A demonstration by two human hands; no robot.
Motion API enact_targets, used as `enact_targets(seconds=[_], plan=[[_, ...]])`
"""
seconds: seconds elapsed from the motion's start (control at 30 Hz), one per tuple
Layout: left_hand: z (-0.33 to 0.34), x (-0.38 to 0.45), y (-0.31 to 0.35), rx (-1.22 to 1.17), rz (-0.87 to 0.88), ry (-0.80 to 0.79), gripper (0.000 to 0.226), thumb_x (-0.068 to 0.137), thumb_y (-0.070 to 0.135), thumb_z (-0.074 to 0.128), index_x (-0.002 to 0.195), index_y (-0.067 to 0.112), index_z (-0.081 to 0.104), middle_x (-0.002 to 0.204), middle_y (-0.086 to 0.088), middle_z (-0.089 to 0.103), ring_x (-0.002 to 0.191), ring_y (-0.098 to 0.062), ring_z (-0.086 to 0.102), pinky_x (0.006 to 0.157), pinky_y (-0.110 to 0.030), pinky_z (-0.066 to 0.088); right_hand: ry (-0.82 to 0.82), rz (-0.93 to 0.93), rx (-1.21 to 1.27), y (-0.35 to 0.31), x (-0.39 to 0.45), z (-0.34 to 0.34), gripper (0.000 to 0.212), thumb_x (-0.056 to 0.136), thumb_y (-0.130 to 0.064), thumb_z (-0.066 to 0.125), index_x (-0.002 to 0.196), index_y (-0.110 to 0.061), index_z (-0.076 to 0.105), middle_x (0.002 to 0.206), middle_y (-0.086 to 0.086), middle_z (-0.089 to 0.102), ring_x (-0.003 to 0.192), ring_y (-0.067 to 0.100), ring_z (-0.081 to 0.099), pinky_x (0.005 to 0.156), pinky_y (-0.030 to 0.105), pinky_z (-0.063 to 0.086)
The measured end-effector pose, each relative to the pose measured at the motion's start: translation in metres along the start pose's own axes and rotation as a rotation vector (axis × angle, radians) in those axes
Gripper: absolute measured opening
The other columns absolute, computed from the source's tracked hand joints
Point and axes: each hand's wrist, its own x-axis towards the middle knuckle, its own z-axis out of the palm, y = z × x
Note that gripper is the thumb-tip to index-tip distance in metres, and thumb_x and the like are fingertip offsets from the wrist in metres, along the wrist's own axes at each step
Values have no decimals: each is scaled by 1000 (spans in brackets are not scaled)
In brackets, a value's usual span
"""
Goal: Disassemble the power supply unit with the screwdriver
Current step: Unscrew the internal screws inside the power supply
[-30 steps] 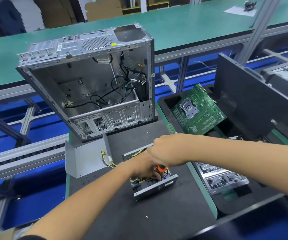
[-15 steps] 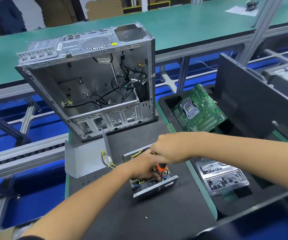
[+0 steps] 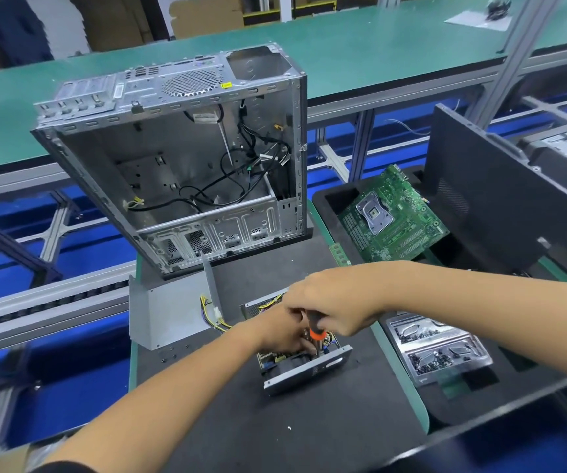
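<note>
A large, gutted computer case [image 3: 179,158] stands tilted at about eleven o'clock on the dark counter [image 3: 326,431], only loose black cables left inside it. At two o'clock a green motherboard [image 3: 394,220] lies in a black foam tray, and at four o'clock a metal tray [image 3: 439,349] holds what look like small screws. Just left of centre, at nine o'clock from the hands, a grey metal cover [image 3: 166,315] stands on the counter with loose screws beside it — it appears to be the power supply's lid, so the outer shell seems already off. The power supply unit [image 3: 304,367] itself sits at the centre of the view, open-topped, its circuit board and yellow wires exposed. Judging from this, the task is partway through: the board still sits in its metal base, and its fixings are probably what remains. The right hand [image 3: 336,308] comes in from three o'clock, its grip clenched around the black-and-orange handle of the screwdriver [image 3: 316,331], which points straight down into the unit. The left hand [image 3: 282,331] reaches in from seven o'clock, fingers curled down inside the unit beside the screwdriver shaft — whether they grasp anything cannot be told.
</note>
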Motion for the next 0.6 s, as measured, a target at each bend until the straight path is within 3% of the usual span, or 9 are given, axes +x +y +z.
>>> enact_targets(seconds=[0.07,0.1,0.17,0.23,0.33,0.43,0.47,0.53,0.6], plan=[[1,1,-1,11,-42,-9,27,88,32,64,109,15,66,116,-6,62,110,-22,51,87,-18,32,-9,-28,89,-1,-2,-2,26,77,-1,56,101,-11,52,95,3,54,87,25,51,65,31,36],[1,2,-1,-3,-35,9,26,86,32,66,106,15,67,113,-5,64,107,-20,51,85,-18,34,13,-7,72,-1,-2,0,23,81,-8,58,103,-11,52,98,5,54,84,25,51,66,32,37],[-2,2,1,-25,-2,27,20,83,28,70,99,15,71,104,0,69,101,-13,51,84,-18,36,47,106,-128,-1,0,5,23,97,-32,46,107,-11,50,101,12,57,78,28,48,68,36,41],[-3,2,1,-3,42,33,19,83,26,70,98,16,72,104,3,70,102,-10,48,79,-13,28,34,179,-318,-1,3,7,32,104,-36,30,108,-10,48,100,16,59,72,30,46,64,37,41],[-1,1,0,-1,28,17,22,87,26,64,106,15,67,110,-5,67,105,-19,53,82,-17,34,39,46,-153,0,3,5,13,96,-20,48,107,-13,46,98,10,60,82,29,52,67,37,43],[2,0,-2,-5,-51,-63,31,93,33,58,116,13,62,120,-9,61,114,-22,50,86,-12,29,-22,-44,112,-3,-2,-1,30,76,1,57,99,-16,49,93,3,63,92,25,53,72,38,46],[1,1,-2,-16,-58,-61,31,92,33,60,115,12,62,119,-9,61,112,-22,51,85,-12,30,-2,-44,123,-4,-2,0,27,77,-2,59,99,-15,50,95,4,61,90,25,53,72,38,46],[-2,2,1,-40,-30,-28,24,87,28,66,105,12,66,109,-6,66,104,-21,54,86,-19,38,56,35,-11,-4,1,4,19,91,-25,57,102,-13,49,98,10,58,84,27,53,69,37,42],[-3,1,3,-2,6,6,21,85,26,67,101,12,67,106,-4,67,103,-19,51,81,-15,33,64,154,-248,-4,3,5,33,102,-41,35,106,-11,47,99,16,59,76,31,51,65,38,39]])
